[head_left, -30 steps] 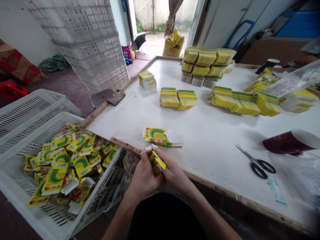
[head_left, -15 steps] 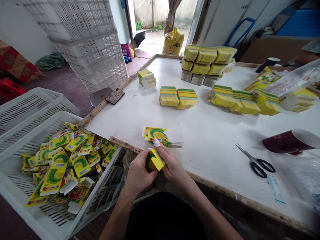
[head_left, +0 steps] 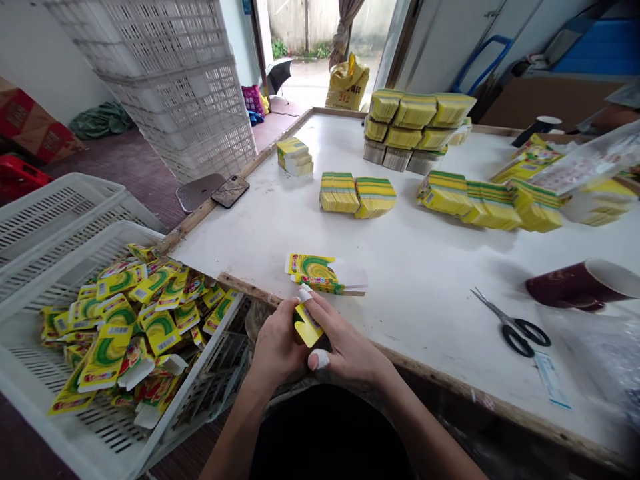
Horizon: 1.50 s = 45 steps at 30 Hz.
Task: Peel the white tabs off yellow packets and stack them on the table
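Observation:
Between my hands, just off the table's front edge, is a small yellow and green carton [head_left: 309, 325] with a yellow end flap showing. My left hand [head_left: 279, 340] is wrapped round its left side. The fingers of my right hand [head_left: 345, 340] press along its other side, with the thumb, white-taped at the tip, held away below the flap. White tape also covers a right fingertip. Right beyond my fingers, a small pile of flat cartons [head_left: 315, 269] lies on the table [head_left: 425, 280]. Much of the held carton is hidden by my hands.
At left, a white crate [head_left: 25, 373] holds many loose cartons [head_left: 120, 310]. Carton stacks [head_left: 357, 193] stand across the table, higher at the back [head_left: 403, 137]. Scissors [head_left: 510, 327], a dark mug [head_left: 565, 287] and plastic film [head_left: 595, 353] lie at right; a phone [head_left: 230, 192] rests on the left edge.
My right thumb has come off the carton's flap and swung down toward me. The right fingers have shifted slightly left along the carton. The pile on the table has stayed in place.

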Tool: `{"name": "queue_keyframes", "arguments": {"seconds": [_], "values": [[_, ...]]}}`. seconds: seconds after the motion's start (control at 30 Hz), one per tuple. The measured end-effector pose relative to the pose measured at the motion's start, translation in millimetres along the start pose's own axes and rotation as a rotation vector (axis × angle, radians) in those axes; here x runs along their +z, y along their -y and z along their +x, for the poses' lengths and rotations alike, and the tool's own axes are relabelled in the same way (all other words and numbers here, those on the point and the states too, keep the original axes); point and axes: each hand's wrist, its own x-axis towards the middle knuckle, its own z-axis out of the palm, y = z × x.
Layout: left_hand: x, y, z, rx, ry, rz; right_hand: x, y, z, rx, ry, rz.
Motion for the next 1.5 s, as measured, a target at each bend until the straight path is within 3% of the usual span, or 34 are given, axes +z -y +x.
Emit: {"name": "queue_keyframes", "arguments": {"seconds": [0.33, 0.9, 1.2, 1.5], "values": [[0.9, -3, -1, 0.0, -0.053, 0.134, 15, -2, 3, 0.074, -0.129, -0.072], [-6.9, -7, 1, 0.034, -0.09, 0.188, 20, -7, 4, 0.061, -0.301, -0.026], [4.2, -9, 0, 0.035, -0.122, 0.201, 24, -14, 2, 0.097, -0.394, -0.108], [1.4, -10, 1, 0.002, -0.1, 0.175, 23, -10, 3, 0.2, -0.382, -0.033]]}}
